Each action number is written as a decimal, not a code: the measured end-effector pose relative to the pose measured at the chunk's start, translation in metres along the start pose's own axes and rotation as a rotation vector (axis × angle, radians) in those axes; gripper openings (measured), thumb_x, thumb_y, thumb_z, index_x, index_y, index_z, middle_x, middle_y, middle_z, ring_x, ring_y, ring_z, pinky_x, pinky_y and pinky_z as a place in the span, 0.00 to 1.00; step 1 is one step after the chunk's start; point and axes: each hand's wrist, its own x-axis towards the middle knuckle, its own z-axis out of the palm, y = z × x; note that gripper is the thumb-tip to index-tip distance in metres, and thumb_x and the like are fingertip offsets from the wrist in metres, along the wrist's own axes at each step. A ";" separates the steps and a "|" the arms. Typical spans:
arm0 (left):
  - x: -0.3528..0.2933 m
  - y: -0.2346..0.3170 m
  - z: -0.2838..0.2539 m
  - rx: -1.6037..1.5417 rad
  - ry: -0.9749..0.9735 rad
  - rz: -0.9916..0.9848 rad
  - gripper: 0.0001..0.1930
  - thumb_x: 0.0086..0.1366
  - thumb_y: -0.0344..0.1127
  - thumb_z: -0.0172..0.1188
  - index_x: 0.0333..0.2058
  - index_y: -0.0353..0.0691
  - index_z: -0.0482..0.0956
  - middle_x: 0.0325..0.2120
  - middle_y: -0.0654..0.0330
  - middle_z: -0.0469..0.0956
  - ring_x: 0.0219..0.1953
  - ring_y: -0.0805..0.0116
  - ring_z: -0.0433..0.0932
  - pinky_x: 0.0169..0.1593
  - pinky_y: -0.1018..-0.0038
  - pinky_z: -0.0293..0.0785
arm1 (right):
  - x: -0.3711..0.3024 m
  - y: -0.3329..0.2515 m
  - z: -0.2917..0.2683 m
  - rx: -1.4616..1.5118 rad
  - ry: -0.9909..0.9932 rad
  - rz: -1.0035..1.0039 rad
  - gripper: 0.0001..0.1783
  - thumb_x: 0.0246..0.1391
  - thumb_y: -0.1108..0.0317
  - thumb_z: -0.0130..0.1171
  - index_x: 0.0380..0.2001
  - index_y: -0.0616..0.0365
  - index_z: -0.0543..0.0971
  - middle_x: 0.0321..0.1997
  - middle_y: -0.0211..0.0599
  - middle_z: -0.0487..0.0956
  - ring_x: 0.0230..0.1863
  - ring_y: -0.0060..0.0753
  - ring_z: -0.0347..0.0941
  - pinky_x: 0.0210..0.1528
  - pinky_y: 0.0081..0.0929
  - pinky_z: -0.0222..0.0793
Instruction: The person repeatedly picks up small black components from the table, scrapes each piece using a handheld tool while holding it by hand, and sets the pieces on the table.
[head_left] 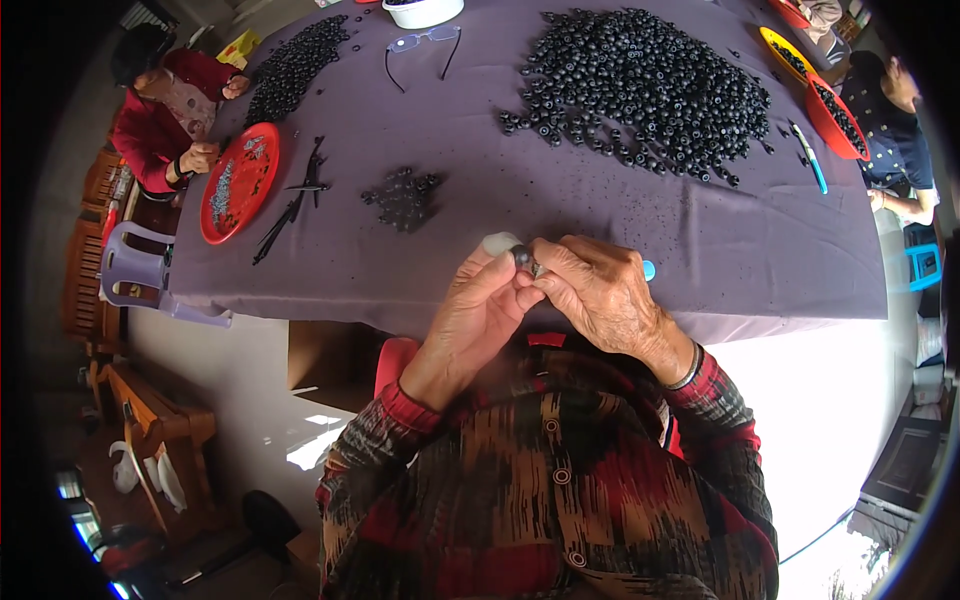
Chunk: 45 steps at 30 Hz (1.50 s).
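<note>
In front of my chest, at the table's near edge, both hands meet. My left hand (474,308) is closed, pinching a small round black part (521,256) between thumb and fingers; a whitish cover (499,243) wraps one fingertip. Against that part press the curled fingers of my right hand (607,297), closed on something mostly hidden. Just beyond its outer side a light blue end (649,270) shows; whether the hand holds it I cannot tell. A small loose group of black parts (403,198) lies ahead of my left hand.
A large heap of black parts (640,90) covers the far right of the purple tablecloth (480,150). Further left are glasses (424,40), black tools (293,205), a red tray (262,135) and another heap (300,70). A blue-and-white pen-like tool (810,160) lies right. People sit at both sides.
</note>
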 end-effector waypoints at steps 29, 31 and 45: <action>-0.003 -0.001 0.005 0.131 -0.008 -0.026 0.05 0.65 0.32 0.56 0.38 0.41 0.77 0.30 0.65 0.75 0.33 0.75 0.70 0.38 0.74 0.72 | 0.001 0.026 -0.002 0.097 0.078 0.348 0.13 0.58 0.64 0.56 0.41 0.61 0.78 0.36 0.45 0.81 0.35 0.45 0.79 0.35 0.32 0.74; -0.005 0.001 0.004 0.161 0.020 0.005 0.05 0.65 0.33 0.56 0.38 0.43 0.78 0.30 0.66 0.75 0.33 0.75 0.70 0.38 0.74 0.72 | 0.008 0.019 -0.011 -0.129 -0.087 0.433 0.15 0.58 0.61 0.56 0.41 0.62 0.78 0.35 0.46 0.81 0.36 0.44 0.79 0.36 0.32 0.72; 0.003 -0.006 0.001 0.191 0.009 -0.085 0.09 0.65 0.34 0.56 0.42 0.41 0.70 0.31 0.67 0.72 0.33 0.77 0.71 0.39 0.77 0.75 | 0.006 0.008 -0.005 0.678 -0.106 0.510 0.09 0.52 0.68 0.63 0.30 0.65 0.79 0.26 0.30 0.76 0.28 0.16 0.70 0.31 0.21 0.67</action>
